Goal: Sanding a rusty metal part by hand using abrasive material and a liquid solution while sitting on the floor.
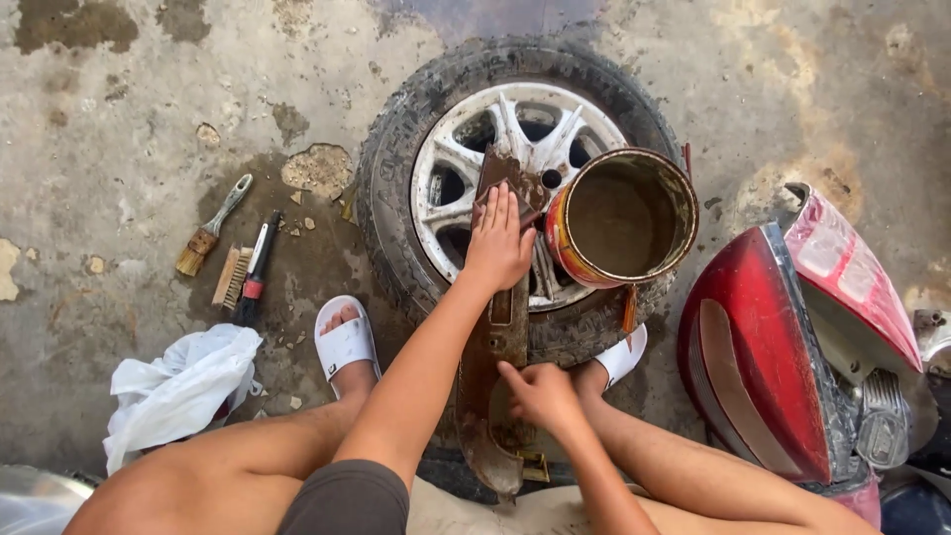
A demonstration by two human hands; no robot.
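A long, rusty, muddy metal part point(502, 327) lies lengthwise over a car wheel point(416, 139) that rests flat on the concrete floor. My left hand point(500, 241) presses a small dark pad or cloth flat against the part's upper section, fingers stretched out. My right hand point(540, 394) grips the part's lower section near my knees. A rusty open tin can point(622, 216) holding murky brown liquid sits on the wheel just right of my left hand.
A red tail-light unit point(783, 337) lies at the right. A paintbrush point(210, 228), a scrub brush point(232, 277) and a dark tool with a red band point(256, 272) lie at the left, with a white plastic bag point(178, 388) below them. My feet wear white slides point(345, 342).
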